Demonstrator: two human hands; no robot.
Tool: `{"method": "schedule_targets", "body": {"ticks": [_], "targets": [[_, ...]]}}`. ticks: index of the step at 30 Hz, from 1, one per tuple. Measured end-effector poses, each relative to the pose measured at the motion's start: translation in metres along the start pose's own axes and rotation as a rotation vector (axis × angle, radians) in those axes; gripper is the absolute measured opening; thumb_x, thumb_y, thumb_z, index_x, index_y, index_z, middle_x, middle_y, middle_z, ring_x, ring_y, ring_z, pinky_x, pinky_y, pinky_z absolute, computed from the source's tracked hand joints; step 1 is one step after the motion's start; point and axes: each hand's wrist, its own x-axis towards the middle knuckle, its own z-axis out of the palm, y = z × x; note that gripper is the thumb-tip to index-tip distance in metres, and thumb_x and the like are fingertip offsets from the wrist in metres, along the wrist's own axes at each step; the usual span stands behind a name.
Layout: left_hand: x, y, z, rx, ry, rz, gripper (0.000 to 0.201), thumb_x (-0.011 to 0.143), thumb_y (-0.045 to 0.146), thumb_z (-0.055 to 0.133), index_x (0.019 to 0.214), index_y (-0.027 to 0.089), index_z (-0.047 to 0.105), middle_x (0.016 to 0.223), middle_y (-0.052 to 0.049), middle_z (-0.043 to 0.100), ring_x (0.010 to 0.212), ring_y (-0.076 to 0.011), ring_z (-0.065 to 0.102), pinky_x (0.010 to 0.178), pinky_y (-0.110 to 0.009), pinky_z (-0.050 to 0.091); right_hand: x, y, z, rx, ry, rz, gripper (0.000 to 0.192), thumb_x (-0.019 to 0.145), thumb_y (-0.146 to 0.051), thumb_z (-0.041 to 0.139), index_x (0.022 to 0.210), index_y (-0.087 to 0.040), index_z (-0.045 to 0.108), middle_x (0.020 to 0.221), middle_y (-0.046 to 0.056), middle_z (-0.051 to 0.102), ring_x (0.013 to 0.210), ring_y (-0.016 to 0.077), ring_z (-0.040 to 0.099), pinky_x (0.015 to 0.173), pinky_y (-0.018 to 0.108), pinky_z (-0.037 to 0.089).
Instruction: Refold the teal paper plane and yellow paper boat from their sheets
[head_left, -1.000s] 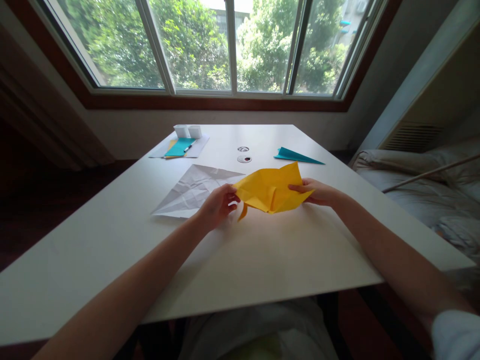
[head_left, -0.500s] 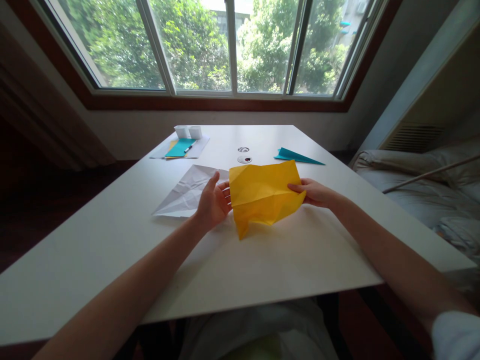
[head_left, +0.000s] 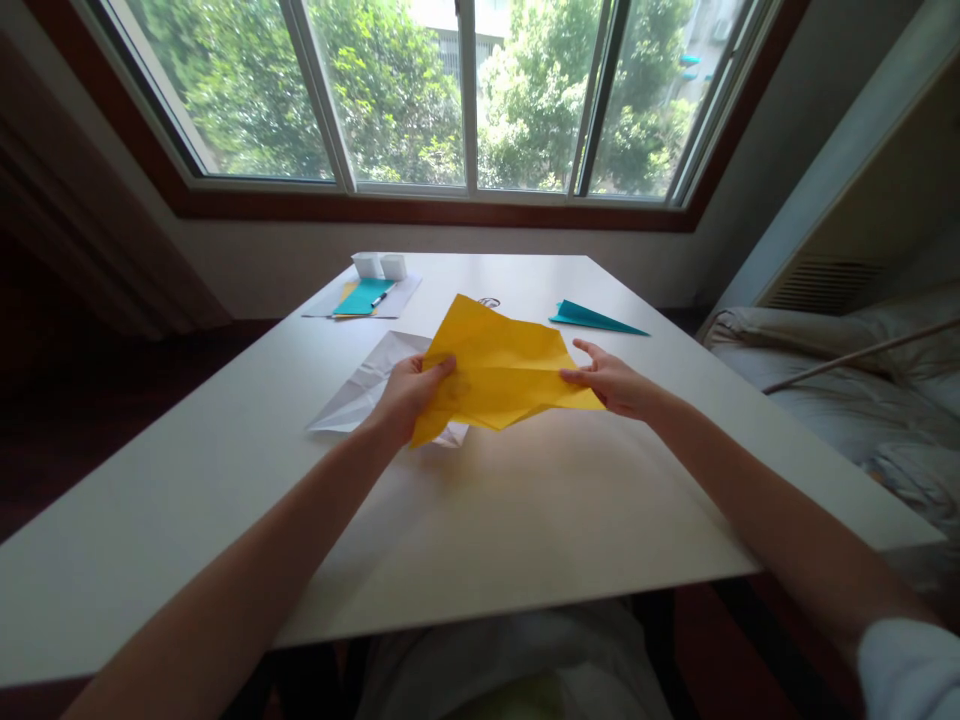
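Observation:
A creased yellow paper sheet [head_left: 501, 365] is spread open above the white table [head_left: 525, 520]. My left hand [head_left: 405, 395] grips its left edge, thumb on top. My right hand [head_left: 611, 382] pinches its right edge, the other fingers spread. Under the sheet's left part lies a crumpled white paper [head_left: 367, 390] flat on the table.
A folded teal paper plane [head_left: 592, 318] lies at the back right. At the back left sits a stack of papers with a teal sheet and a pen [head_left: 364, 296], and two small white boxes [head_left: 379, 265]. A bed [head_left: 847, 380] stands to the right, windows ahead.
The yellow paper went from a folded, bunched shape to an unfolded sheet. My left hand let go briefly, then took its left edge again; it now hides the table's holes.

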Motion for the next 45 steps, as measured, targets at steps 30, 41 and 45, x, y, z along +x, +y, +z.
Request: {"method": "schedule_targets", "body": {"ticks": [30, 41, 45], "targets": [[0.059, 0.009, -0.128, 1.646, -0.008, 0.101, 0.046, 0.073, 0.017, 0.046, 0.117, 0.022, 0.059, 0.111, -0.011, 0.057, 0.098, -0.0279, 0.055, 0.082, -0.035, 0.044, 0.051, 0.002, 0.131, -1.322, -0.041, -0.276, 0.043, 0.076, -0.041, 0.051, 0.116, -0.025, 0.056, 0.111, 0.008, 0.062, 0.105, 0.0282, 0.053, 0.083, 0.041, 0.043], [0.04, -0.009, -0.07, 1.62, -0.259, 0.395, 0.047, 0.088, 0.036, 0.032, 0.131, 0.023, 0.045, 0.129, -0.013, 0.048, 0.116, -0.0285, 0.046, 0.097, -0.041, 0.035, 0.066, 0.012, 0.117, -1.367, -0.079, -0.202, 0.064, 0.076, -0.063, 0.042, 0.133, -0.032, 0.04, 0.15, 0.005, 0.014, 0.128, 0.0362, 0.024, 0.098, 0.053, 0.026], [0.031, -0.021, -0.057, 1.612, -0.27, 0.217, 0.074, 0.074, 0.072, 0.036, 0.139, 0.039, 0.026, 0.149, -0.009, 0.019, 0.132, -0.0448, 0.014, 0.096, -0.068, 0.016, 0.072, 0.013, 0.103, -1.351, -0.1, -0.204, 0.084, 0.071, -0.073, 0.039, 0.14, -0.026, 0.026, 0.152, 0.007, 0.008, 0.134, 0.0367, 0.014, 0.104, 0.056, 0.013]]}}
